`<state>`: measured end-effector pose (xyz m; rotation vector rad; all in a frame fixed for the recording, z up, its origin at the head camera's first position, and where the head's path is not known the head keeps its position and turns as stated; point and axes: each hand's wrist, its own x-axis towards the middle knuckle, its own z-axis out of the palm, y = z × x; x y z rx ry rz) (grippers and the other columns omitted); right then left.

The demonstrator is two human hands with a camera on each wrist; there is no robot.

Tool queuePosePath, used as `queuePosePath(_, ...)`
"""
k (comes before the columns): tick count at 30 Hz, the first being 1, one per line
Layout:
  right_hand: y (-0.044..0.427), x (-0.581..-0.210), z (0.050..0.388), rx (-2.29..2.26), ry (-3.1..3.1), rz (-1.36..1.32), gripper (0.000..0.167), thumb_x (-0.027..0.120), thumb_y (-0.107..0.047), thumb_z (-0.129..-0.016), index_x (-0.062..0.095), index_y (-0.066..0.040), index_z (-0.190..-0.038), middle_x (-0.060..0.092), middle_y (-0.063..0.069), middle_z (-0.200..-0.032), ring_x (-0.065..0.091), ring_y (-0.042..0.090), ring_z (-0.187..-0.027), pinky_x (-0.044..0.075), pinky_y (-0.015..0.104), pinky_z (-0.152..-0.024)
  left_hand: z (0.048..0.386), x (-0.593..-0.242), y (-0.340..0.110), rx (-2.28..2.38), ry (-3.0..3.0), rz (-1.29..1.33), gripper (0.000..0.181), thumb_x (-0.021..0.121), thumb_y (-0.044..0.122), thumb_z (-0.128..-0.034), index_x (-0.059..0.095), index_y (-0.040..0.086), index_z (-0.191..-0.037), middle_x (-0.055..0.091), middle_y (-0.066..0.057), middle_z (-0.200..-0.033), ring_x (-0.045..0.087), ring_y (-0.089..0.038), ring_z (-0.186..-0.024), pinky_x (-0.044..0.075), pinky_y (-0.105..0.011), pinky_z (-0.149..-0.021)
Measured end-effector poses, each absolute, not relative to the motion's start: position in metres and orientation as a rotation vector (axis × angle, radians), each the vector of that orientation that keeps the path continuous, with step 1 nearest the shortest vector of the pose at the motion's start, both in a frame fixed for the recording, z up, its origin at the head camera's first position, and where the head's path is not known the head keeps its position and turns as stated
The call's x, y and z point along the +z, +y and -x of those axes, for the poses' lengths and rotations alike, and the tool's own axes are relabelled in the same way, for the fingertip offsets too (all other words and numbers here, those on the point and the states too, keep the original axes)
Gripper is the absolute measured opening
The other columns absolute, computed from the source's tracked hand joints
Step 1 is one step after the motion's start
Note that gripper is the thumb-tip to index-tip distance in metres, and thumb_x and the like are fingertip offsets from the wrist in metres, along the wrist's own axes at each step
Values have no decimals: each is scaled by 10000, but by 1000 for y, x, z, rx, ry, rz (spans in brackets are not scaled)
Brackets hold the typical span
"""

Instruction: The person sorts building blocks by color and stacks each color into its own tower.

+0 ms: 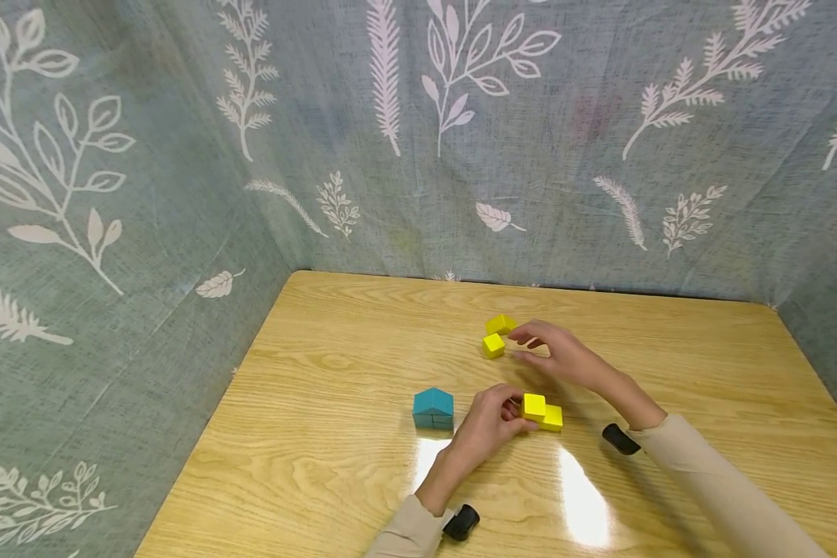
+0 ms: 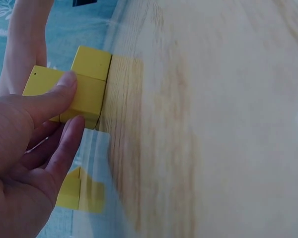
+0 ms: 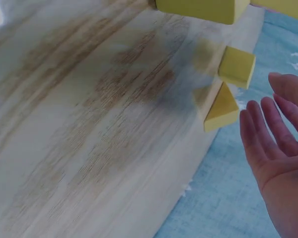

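My left hand [image 1: 487, 422] grips a small group of yellow blocks on the table. A yellow cube [image 1: 533, 407] stands on top there, with another yellow block [image 1: 552, 418] lower at its right. In the left wrist view, the thumb and a finger of the left hand [image 2: 35, 148] pinch the yellow blocks [image 2: 92, 91]. Farther back, my right hand [image 1: 561, 356] holds nothing, its fingers loosely spread. Just left of it lie a loose yellow cube [image 1: 493, 346] and a yellow triangular block [image 1: 500, 324]; in the right wrist view, the hand [image 3: 283, 148] is apart from both.
A house-shaped teal stack [image 1: 433, 408], a triangular block over smaller ones, stands left of the left hand. The wooden table [image 1: 321, 372] meets leaf-patterned grey-green cloth [image 1: 404, 201] at the back and sides. Bright reflections lie on the table's near part.
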<state>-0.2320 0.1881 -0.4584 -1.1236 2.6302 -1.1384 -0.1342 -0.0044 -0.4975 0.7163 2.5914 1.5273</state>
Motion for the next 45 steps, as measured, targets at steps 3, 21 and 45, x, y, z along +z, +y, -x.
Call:
queuePosePath(3,185,-461,236,-1101,2640,1142,318,700,44,-951,637,64,-1263,667,210,-1207,647,367,-1099,572,501,-906,134,-498,-4,1528,2590,-717,295,850,98,-849,716,-9,-1089,698,-67,-982,618,-2,-773,519,-100,-688)
queuePosePath(21,164,-473,253,-956,2609,1290,443,699,78,-928,570,97,-1351,599,255,-1319,658,345,-1028,581,471,-863,133,-498,-5,1509,2610,-712,298,855,117,-849,715,-1,-1085,693,-40,-971,611,12,-772,517,-97,-685)
queuePosePath(45,171,-474,243,-999,2610,1208,392,730,14,-938,606,85,-1302,593,237,-1249,661,382,-1047,592,469,-877,133,-497,-5,1536,2582,-714,280,850,81,-845,720,5,-1080,690,-55,-959,618,-11,-757,519,-104,-681)
